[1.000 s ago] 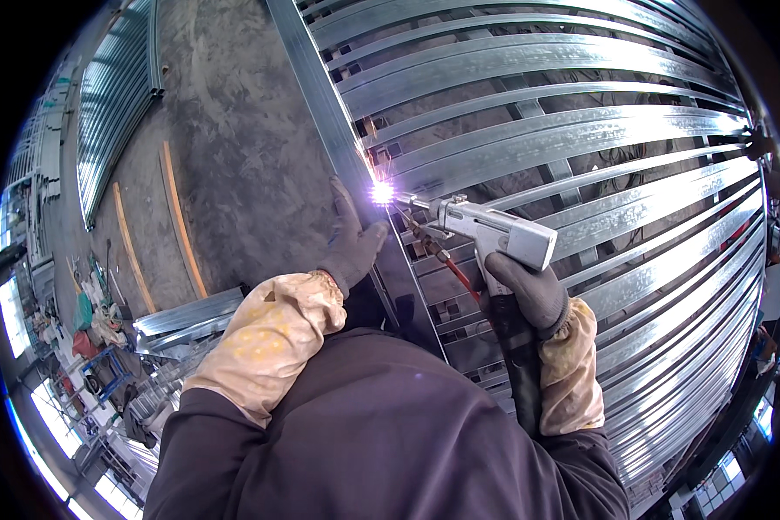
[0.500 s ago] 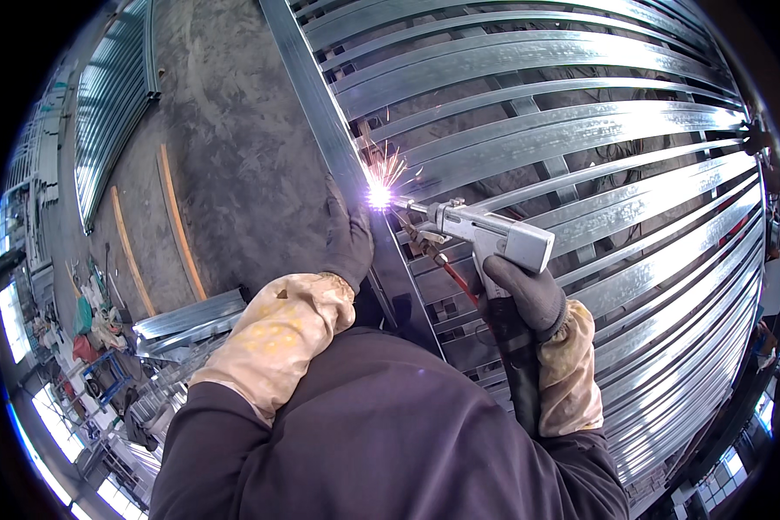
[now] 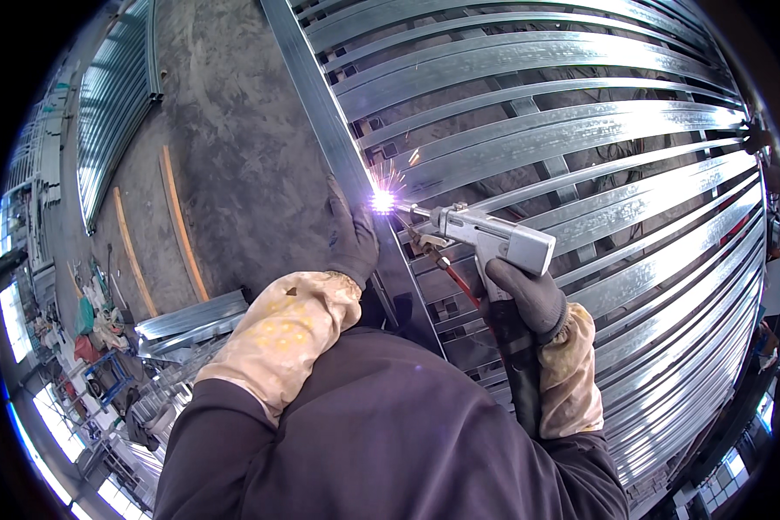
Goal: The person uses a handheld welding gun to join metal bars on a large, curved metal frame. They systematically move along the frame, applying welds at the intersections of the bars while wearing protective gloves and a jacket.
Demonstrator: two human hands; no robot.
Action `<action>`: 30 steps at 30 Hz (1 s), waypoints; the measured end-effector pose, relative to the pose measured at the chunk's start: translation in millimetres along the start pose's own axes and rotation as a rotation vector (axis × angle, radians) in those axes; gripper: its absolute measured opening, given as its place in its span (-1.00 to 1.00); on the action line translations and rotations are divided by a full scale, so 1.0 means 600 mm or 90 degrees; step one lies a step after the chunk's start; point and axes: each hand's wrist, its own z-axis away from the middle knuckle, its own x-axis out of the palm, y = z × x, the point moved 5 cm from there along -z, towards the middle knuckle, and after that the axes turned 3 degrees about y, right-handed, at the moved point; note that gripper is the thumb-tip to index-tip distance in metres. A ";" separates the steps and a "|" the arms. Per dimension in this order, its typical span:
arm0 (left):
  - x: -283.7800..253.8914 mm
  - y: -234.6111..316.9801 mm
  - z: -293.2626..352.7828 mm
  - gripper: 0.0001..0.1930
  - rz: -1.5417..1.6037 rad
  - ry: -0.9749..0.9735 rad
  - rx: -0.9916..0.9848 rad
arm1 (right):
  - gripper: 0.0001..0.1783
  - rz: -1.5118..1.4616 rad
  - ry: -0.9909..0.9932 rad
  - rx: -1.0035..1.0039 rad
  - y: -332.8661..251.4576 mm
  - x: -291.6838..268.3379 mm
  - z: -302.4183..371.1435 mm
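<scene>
Right hand (image 3: 530, 296): Was curled firmly around the handle of the welding torch (image 3: 498, 236), gloved, probably to aim from behind while staying well apart from the glare.
Torch position: Was held over the slats (image 3: 546, 121), to the right of the edge rail (image 3: 315, 91); was likely kept near so as to bring the tip close to the metal.
Torch direction: Pointed left and slightly away from the wearer, at the rail's right edge.
Torch long axis: Ran from the blunt rear at lower right to the slim tip at upper left, at a slant to both rail and slats.
Torch handle: Dropped from the body toward the wearer, seemingly to suit a pistol-like grasp.
Bright spark (image 3: 382, 202): Burned just beyond the tip, on the rail, scattering smaller streaks forward.
Left hand (image 3: 353, 243): Lay gloved against the rail's left side, fingers extended rather than clenched, perhaps to steady; cannot tell how hard pressed.
Red hose (image 3: 463, 282): Hung just below the torch, beside the handle.
Black cable (image 3: 522, 381): Trailed back along the right forearm, presumably to stay out of the way.
</scene>
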 end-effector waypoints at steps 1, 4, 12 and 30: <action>-0.001 0.004 0.001 -0.32 0.000 -0.006 -0.013 | -0.65 -0.002 0.002 -0.005 0.000 0.000 0.001; 0.000 0.005 0.001 -0.32 0.004 -0.012 -0.023 | -0.65 -0.023 0.000 -0.005 0.005 -0.001 0.001; 0.003 0.003 0.000 -0.32 0.005 -0.005 -0.054 | -0.71 -0.014 -0.007 -0.042 0.011 -0.004 0.003; 0.008 -0.010 0.003 -0.29 0.000 -0.015 -0.074 | -0.68 -0.022 0.019 -0.002 0.023 -0.008 0.017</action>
